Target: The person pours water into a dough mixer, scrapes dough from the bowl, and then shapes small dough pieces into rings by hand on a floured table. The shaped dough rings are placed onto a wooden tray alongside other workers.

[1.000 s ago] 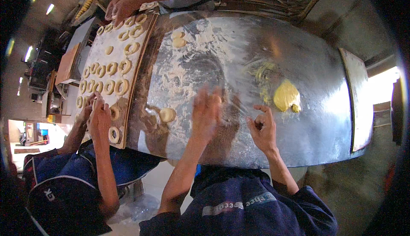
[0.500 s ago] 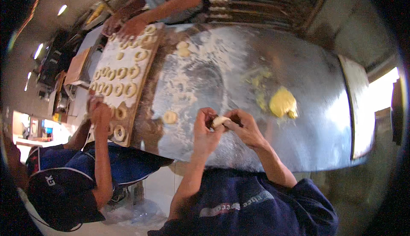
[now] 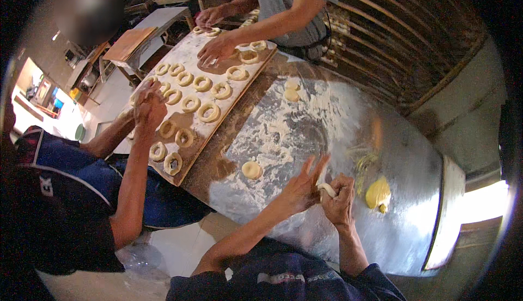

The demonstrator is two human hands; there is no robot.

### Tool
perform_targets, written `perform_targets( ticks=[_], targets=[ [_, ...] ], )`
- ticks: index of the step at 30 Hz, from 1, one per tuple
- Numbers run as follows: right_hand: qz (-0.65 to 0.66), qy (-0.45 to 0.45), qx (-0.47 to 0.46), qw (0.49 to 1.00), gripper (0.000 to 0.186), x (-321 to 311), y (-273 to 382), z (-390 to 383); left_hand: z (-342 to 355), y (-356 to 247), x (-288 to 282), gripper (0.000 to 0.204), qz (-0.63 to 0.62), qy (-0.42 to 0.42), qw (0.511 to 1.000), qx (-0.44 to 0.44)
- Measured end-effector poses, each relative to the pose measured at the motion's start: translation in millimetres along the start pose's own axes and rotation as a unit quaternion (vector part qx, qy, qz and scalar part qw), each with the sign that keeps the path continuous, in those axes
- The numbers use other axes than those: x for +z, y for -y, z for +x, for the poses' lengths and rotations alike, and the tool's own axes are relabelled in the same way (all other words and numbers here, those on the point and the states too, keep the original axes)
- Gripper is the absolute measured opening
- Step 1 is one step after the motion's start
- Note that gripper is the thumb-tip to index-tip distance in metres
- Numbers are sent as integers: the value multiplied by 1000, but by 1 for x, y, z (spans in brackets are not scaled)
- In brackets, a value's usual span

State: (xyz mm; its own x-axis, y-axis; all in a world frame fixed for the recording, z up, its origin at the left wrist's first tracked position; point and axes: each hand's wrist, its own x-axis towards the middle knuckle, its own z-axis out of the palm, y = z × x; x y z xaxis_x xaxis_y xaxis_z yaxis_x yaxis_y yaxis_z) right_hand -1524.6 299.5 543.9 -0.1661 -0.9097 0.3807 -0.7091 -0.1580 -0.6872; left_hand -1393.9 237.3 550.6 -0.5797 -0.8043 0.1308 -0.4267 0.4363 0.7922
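Note:
Over the near side of the metal table, my right hand (image 3: pixel 339 200) is closed on a pale, curved piece of dough (image 3: pixel 327 190); part of the dough is hidden by the fingers. My left hand (image 3: pixel 300 187) is just left of it, its fingers stretched out and apart, with nothing visibly held. To the left, a flattened round of dough (image 3: pixel 252 170) lies on the floured tabletop (image 3: pixel 278 137). Farther off are two touching dough rounds (image 3: pixel 292 90). A soft yellow lump (image 3: pixel 378 193), which looks like margarine, sits right of my right hand.
A floured board (image 3: pixel 210 143) with many dough rings (image 3: pixel 209 112) covers the table's left end. A co-worker's hands (image 3: pixel 150 104) work at its near left; another person's hands (image 3: pixel 218 47) are at its far end. A slatted rack (image 3: pixel 403 44) stands behind; a pale panel (image 3: pixel 448 214) edges the right.
My view has swung, so the table appears shifted and turned. My hands have parted: the left has let go and opened, while the right keeps the dough. The co-worker's hands have moved along the board.

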Motion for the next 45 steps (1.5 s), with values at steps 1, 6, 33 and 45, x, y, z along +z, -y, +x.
perform_targets(
  ticks=[1,6,33,45],
  targets=[
    [10,19,34,999,41,-1,-5,0,-4,1,-1,75,-5,11,999,48],
    [-51,139,-89,985,50,-19,-22,-20,-43,-14,-8,69,-309,169,936,-16],
    [556,283,229,747,71,-100,7,-78,-83,-89,102,49,-175,-439,879,55],
    [487,252,163,820,85,-96,9,-77,-87,-84,86,50,-59,-433,877,199]
  ],
)
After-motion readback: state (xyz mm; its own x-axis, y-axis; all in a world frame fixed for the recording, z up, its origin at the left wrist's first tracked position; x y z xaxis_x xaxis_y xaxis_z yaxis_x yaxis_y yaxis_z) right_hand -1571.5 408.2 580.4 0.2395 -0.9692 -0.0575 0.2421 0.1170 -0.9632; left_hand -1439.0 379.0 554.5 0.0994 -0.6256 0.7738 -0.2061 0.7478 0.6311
